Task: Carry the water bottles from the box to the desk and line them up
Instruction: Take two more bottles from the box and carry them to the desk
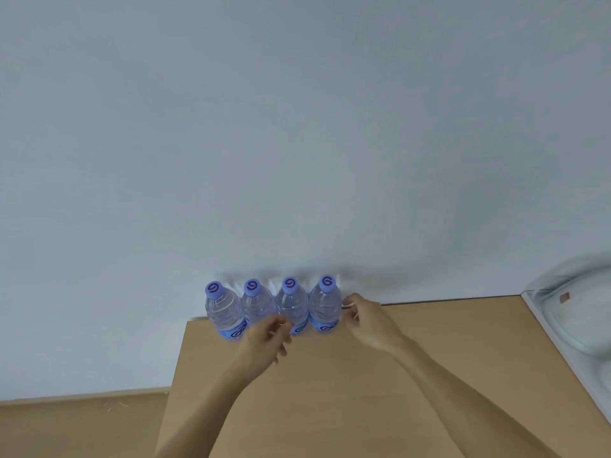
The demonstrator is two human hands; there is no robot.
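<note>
Several clear water bottles point(325, 302) with purple caps and blue labels stand upright in a row along the back edge of the wooden desk point(330, 391), against the white wall. My left hand point(264, 342) hovers in front of the two middle bottles, fingers loosely curled, holding nothing. My right hand point(370, 320) is just right of the rightmost bottle, fingers bent and apart, holding nothing. The box is out of view.
A white appliance with a clear round lid point(575, 322) stands at the desk's right edge. A lower wooden surface point(82, 424) lies to the left, beyond the desk's left edge. The white wall point(297, 127) fills the upper view.
</note>
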